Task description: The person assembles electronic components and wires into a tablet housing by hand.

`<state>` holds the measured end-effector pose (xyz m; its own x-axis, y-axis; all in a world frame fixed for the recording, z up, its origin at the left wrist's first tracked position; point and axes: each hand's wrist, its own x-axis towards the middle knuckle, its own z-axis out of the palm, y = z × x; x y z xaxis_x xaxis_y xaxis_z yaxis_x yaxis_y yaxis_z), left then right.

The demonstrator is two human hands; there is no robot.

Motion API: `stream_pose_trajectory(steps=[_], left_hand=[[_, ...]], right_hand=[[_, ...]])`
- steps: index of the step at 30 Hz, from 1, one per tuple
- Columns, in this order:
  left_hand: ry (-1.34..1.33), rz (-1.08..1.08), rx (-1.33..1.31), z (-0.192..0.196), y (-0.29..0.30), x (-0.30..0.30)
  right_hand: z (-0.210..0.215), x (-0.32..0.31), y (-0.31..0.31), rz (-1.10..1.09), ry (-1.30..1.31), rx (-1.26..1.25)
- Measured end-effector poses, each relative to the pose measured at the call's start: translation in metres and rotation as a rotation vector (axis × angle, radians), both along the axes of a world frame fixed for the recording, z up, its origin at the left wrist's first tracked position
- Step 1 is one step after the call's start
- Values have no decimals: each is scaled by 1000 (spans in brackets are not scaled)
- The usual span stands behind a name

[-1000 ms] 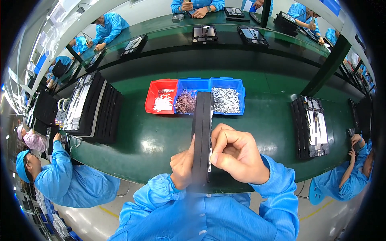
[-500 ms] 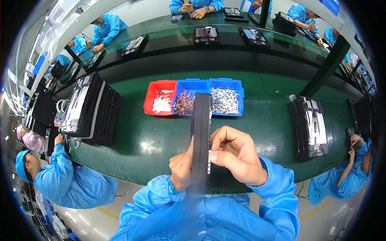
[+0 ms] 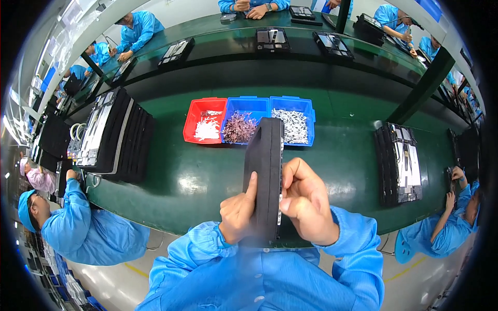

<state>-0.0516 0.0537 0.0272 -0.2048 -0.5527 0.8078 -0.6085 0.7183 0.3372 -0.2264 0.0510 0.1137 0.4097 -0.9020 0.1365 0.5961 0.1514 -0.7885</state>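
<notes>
I hold a flat black panel (image 3: 263, 171) upright on its edge, close to my chest, above the near edge of the green table (image 3: 181, 181). My left hand (image 3: 237, 212) grips its left face, thumb pointing up along it. My right hand (image 3: 306, 203) is pressed against its right side, fingers curled at the edge where pale parts show. Beyond the panel stand three bins: a red bin (image 3: 205, 120) with white parts, a blue bin (image 3: 241, 122) with dark brownish parts, and another blue bin (image 3: 295, 120) with silvery parts.
A stack of black panels (image 3: 111, 136) lies at the left, another stack (image 3: 397, 163) at the right. Seated workers in blue coats flank me on both sides (image 3: 72, 228) (image 3: 441, 228). A second green bench (image 3: 270, 39) behind carries more panels and workers.
The panel and both hands have stayed nearly in place; the view has shifted slightly, with the panel's top now tilted a little to the right.
</notes>
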Motion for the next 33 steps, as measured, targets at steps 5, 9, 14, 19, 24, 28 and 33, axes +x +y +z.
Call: stream_pose_trajectory(steps=[5, 9, 14, 19, 24, 28, 33], left_hand=[[-10, 25, 51, 1, 3, 3], [43, -16, 61, 3, 2, 3], [42, -23, 22, -1, 1, 3], [10, -5, 22, -2, 1, 4], [16, 2, -4, -4, -2, 3], [10, -17, 13, -9, -1, 5], [0, -46, 44, -9, 2, 8]], right_hand=[[-10, 12, 8, -53, -57, -165], [0, 7, 3, -22, 14, -84], [5, 5, -2, -43, 122, -22], [1, -1, -6, 18, 62, -65], [3, -3, -9, 28, 92, -57], [6, -6, -10, 55, 113, -21], [3, -2, -5, 43, 58, 7]])
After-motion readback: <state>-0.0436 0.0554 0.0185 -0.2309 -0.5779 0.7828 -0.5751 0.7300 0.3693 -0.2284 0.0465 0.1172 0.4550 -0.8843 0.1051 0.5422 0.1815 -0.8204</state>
